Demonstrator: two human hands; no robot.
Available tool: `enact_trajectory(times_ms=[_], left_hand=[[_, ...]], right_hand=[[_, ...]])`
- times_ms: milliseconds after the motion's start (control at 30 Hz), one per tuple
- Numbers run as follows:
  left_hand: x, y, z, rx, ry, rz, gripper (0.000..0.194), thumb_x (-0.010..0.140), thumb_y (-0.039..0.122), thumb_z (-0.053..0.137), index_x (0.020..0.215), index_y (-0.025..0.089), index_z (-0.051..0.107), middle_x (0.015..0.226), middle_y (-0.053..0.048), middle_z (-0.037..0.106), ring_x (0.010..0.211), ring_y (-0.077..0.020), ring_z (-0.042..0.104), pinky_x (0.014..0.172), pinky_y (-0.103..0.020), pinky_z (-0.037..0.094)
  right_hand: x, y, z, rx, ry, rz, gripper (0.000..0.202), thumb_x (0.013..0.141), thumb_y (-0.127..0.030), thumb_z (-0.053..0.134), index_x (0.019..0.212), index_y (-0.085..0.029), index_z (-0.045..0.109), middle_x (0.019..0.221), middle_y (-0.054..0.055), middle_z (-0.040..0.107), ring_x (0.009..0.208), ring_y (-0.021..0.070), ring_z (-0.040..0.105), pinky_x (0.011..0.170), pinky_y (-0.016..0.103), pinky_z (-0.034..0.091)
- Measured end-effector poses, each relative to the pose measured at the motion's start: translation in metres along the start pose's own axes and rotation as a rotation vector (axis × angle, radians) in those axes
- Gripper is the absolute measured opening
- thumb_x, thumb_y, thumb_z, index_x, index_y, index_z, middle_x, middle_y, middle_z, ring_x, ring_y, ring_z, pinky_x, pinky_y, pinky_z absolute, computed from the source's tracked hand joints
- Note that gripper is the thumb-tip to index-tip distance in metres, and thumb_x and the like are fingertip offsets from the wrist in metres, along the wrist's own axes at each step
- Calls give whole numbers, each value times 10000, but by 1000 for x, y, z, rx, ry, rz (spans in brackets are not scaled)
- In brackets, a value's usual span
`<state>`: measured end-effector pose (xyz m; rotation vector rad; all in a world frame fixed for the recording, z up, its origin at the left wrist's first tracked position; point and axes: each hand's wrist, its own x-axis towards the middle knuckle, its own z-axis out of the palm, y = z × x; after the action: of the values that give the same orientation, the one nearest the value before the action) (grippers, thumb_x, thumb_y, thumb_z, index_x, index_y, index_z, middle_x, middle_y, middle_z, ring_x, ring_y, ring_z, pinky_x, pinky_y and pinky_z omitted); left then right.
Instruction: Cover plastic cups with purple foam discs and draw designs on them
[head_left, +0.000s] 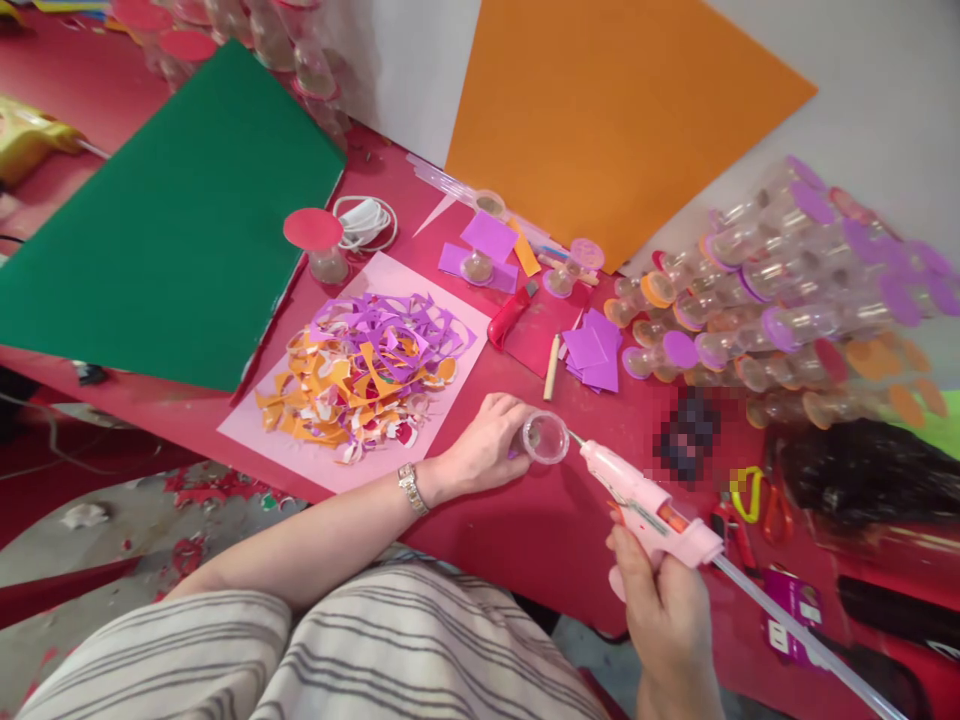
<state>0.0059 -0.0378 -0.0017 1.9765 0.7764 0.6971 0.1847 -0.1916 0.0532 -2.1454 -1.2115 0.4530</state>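
My left hand (498,444) is closed around a small clear plastic cup (546,438), its round rim turned up toward me. In my right hand (664,595) is a pink hot glue gun (637,500), with a long clear glue stick (787,622) sticking out of its back. The nozzle tip is right beside the cup's rim; whether it touches cannot be made out. Past the cup lie a stack of purple paper squares (594,352), a beige stick (552,368) and a red utility knife (513,316).
Pink paper (247,425) on the left carries purple and orange scraps (367,370). A green sheet (172,230) leans behind it; an orange sheet (615,120) stands at the back. Rows of clear cups with coloured discs (795,290) fill the right, near yellow-handled scissors (747,495).
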Motion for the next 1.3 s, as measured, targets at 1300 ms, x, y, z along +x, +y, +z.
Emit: enact_trajectory(times_ms=[1300], left_hand=[[0,-2,4,-4,-33,45,351,762,148,590,1112,173,569,1062,-99,627,1083,-268,525,1034,-441,388]], right_hand=[[4,-23,15,278,16,72,459,741,-607,676,711,-150,704,673,102,730,472,144,601,364,213,457]])
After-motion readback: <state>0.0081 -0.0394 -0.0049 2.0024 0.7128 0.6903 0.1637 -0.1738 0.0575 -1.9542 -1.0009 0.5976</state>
